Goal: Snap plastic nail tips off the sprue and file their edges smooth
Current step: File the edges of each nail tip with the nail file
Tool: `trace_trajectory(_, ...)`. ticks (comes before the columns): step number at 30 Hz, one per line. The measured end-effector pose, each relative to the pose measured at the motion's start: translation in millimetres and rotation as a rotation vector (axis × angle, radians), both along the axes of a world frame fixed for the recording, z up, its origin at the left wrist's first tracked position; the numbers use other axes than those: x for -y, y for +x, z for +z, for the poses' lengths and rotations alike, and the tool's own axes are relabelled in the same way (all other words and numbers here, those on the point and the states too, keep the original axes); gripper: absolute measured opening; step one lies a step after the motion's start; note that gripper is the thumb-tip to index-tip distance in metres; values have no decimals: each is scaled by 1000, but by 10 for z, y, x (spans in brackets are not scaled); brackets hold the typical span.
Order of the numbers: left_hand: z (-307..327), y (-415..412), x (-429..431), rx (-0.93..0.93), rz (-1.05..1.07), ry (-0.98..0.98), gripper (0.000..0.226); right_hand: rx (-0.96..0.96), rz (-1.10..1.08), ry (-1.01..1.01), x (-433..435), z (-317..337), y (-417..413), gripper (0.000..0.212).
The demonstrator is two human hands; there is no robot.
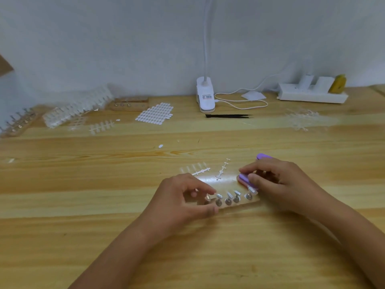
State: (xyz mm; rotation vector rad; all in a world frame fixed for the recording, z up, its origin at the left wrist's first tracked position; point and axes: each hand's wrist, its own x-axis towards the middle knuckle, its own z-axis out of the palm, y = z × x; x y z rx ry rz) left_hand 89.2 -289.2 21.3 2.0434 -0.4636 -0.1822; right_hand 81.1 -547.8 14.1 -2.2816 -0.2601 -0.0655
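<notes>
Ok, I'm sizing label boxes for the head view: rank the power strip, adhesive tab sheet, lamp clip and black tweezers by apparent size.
1. power strip
2. lamp clip and adhesive tab sheet: about alike, not ranked
3. black tweezers: long but very thin

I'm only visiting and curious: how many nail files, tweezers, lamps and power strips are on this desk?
Nail files: 1, the purple nail file, gripped by the right hand
Tweezers: 1, the black tweezers
Lamps: 1, the white clamp lamp
Power strips: 1, the white power strip
Total: 4
</notes>
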Motion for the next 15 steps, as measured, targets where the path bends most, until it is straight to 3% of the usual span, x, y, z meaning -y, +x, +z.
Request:
trace_trajectory(6,32,-26,-40,44,4,-25,17,-2,21,26,51,-30,-19,16)
trace_trajectory(8,21,-49,-17,200,-14,72,12,-1,20,19,61,-12,-21,23)
trace_trajectory(11,23,-58,14,583,-61,276,3,15,-1,-1,80,-17,-46,40)
trace_trajectory(15,-29,-50,6,830,-89,325,6,48,-45,-10,76,-40,-56,31)
